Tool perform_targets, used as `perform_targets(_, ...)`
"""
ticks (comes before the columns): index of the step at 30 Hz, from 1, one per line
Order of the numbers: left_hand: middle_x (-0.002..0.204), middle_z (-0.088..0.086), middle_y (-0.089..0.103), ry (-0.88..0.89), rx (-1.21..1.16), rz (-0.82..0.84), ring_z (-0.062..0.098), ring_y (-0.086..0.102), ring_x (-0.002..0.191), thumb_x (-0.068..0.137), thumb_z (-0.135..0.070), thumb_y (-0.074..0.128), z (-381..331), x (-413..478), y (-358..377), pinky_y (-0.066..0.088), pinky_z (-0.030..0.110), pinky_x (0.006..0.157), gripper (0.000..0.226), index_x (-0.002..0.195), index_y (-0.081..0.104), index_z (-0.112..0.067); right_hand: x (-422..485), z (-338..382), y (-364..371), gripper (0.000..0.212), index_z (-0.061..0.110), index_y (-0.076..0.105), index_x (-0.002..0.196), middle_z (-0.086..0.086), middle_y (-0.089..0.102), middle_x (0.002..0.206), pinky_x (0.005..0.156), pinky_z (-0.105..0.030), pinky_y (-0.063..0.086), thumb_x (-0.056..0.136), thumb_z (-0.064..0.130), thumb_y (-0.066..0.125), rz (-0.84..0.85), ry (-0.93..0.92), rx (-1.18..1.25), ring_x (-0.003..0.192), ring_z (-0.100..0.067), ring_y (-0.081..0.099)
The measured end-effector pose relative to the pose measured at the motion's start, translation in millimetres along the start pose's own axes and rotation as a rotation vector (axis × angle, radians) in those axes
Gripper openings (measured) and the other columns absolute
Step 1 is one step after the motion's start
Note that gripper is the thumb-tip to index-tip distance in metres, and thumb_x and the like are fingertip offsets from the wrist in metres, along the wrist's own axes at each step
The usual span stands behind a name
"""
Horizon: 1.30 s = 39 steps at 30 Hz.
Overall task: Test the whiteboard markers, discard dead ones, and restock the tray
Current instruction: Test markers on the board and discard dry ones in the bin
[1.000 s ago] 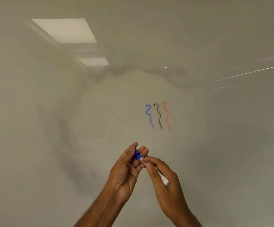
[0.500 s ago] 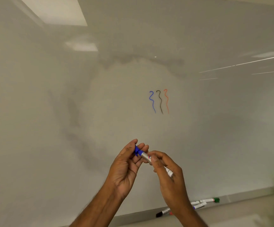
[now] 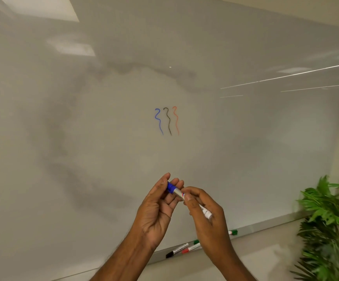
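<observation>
The blue marker (image 3: 178,193) is held in front of the whiteboard (image 3: 245,149), below the middle of the board and above the tray (image 3: 270,223), tilted with its blue cap (image 3: 171,188) up and to the left. The left hand (image 3: 156,205) grips the cap between thumb and curled fingers. The right hand (image 3: 207,218) pinches the white barrel between thumb and fingertips, and the rear end of the barrel projects over the back of that hand. The cap meets the barrel; whether it is fully seated cannot be determined. Three wavy test lines stand side by side on the board above the hands: blue line (image 3: 159,121), black line (image 3: 168,121), red line (image 3: 175,119). Other markers lie on the tray along the lower edge of the board: a black-capped marker (image 3: 176,250), just beside it a red-capped marker (image 3: 191,249), and further right a green-capped marker (image 3: 233,232). A green plant (image 3: 330,220) stands at the right end of the board.
</observation>
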State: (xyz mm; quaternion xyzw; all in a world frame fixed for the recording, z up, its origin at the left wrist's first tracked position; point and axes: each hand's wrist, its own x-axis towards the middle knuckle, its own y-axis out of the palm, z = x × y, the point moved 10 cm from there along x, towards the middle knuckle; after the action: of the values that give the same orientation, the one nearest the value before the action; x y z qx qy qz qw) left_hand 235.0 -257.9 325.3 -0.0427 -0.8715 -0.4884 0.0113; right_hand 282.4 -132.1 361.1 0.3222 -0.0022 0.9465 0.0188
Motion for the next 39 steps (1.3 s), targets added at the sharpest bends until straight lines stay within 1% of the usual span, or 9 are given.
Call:
perform_targets(8, 0.107, 0.024, 0.074, 0.014, 0.175, -0.042, 0.029, 0.076, 0.092, 0.097, -0.008, 0.06, 87, 21, 33, 0.059, 0.044, 0.088, 0.025, 0.12, 0.069, -0.003, 8, -21, -93, 0.023, 0.024, 0.069, 0.112, 0.016, 0.074, 0.103, 0.083, -0.013, 0.052, 0.094, 0.031, 0.056, 0.027, 0.017, -0.04, 0.103, -0.006, 0.068)
perform_targets(15, 0.098, 0.02, 0.074, 0.023, 0.238, -0.063, 0.027, 0.075, 0.082, 0.096, -0.006, 0.06, 148, 32, 57, 0.064, 0.037, 0.078, 0.026, 0.121, 0.069, -0.004, 14, -39, -161, 0.017, 0.022, 0.071, 0.105, 0.012, 0.074, 0.099, 0.082, -0.016, 0.052, 0.098, 0.018, 0.056, 0.028, 0.02, -0.011, 0.099, -0.01, 0.069)
perform_targets(20, 0.1, 0.019, 0.073, -0.021, 0.223, -0.059, 0.03, 0.072, 0.087, 0.096, -0.011, 0.062, 182, 41, 61, 0.058, 0.044, 0.093, 0.03, 0.125, 0.067, -0.006, 15, -56, -190, 0.016, 0.024, 0.07, 0.104, 0.014, 0.074, 0.1, 0.084, -0.016, 0.051, 0.099, 0.017, 0.056, 0.057, 0.064, 0.01, 0.102, -0.01, 0.068)
perform_targets(23, 0.104, 0.019, 0.073, -0.048, 0.28, -0.022, 0.03, 0.072, 0.092, 0.096, -0.011, 0.062, 197, 49, 66, 0.057, 0.044, 0.095, 0.031, 0.127, 0.066, -0.006, 14, -64, -208, 0.016, 0.023, 0.071, 0.105, 0.012, 0.074, 0.097, 0.081, -0.018, 0.053, 0.096, 0.025, 0.059, 0.032, 0.086, 0.028, 0.097, -0.01, 0.069)
perform_targets(26, 0.11, 0.022, 0.073, -0.035, 0.338, 0.0, 0.033, 0.073, 0.103, 0.098, -0.012, 0.06, 209, 62, 68, 0.059, 0.043, 0.094, 0.03, 0.127, 0.064, -0.005, 16, -77, -236, 0.012, 0.021, 0.073, 0.099, 0.001, 0.075, 0.091, 0.076, -0.024, 0.055, 0.091, 0.027, 0.067, -0.054, 0.115, 0.048, 0.089, -0.016, 0.07)
perform_targets(30, 0.112, 0.025, 0.073, 0.025, 0.481, 0.02, 0.036, 0.072, 0.108, 0.1, -0.015, 0.057, 225, 81, 66, 0.053, 0.045, 0.099, 0.029, 0.125, 0.065, -0.004, 16, -103, -264, 0.006, 0.03, 0.073, 0.095, 0.001, 0.072, 0.084, 0.07, -0.035, 0.055, 0.092, 0.025, 0.07, -0.072, 0.15, -0.114, 0.077, -0.02, 0.066)
perform_targets(33, 0.108, 0.02, 0.076, 0.043, 0.634, 0.047, 0.031, 0.073, 0.105, 0.103, -0.02, 0.051, 244, 96, 57, 0.053, 0.044, 0.1, 0.029, 0.123, 0.067, -0.006, 16, -128, -276, 0.009, 0.035, 0.07, 0.101, 0.01, 0.07, 0.085, 0.064, -0.026, 0.054, 0.093, 0.031, 0.068, -0.056, 0.185, -0.336, 0.076, -0.011, 0.065)
perform_targets(36, 0.106, 0.012, 0.078, 0.042, 0.769, 0.102, 0.025, 0.073, 0.105, 0.106, -0.024, 0.044, 263, 113, 44, 0.056, 0.038, 0.1, 0.032, 0.123, 0.068, -0.01, 17, -152, -285, 0.015, 0.034, 0.068, 0.109, 0.019, 0.068, 0.092, 0.071, -0.019, 0.052, 0.095, 0.034, 0.065, -0.058, 0.171, -0.582, 0.088, -0.003, 0.063)
perform_targets(39, 0.106, 0.006, 0.079, 0.014, 0.863, 0.149, 0.018, 0.073, 0.105, 0.107, -0.026, 0.042, 279, 131, 30, 0.056, 0.03, 0.098, 0.033, 0.124, 0.069, -0.015, 19, -172, -285, 0.019, 0.033, 0.065, 0.116, 0.018, 0.066, 0.1, 0.073, -0.013, 0.047, 0.098, 0.035, 0.06, -0.039, 0.175, -0.762, 0.089, -0.001, 0.06)
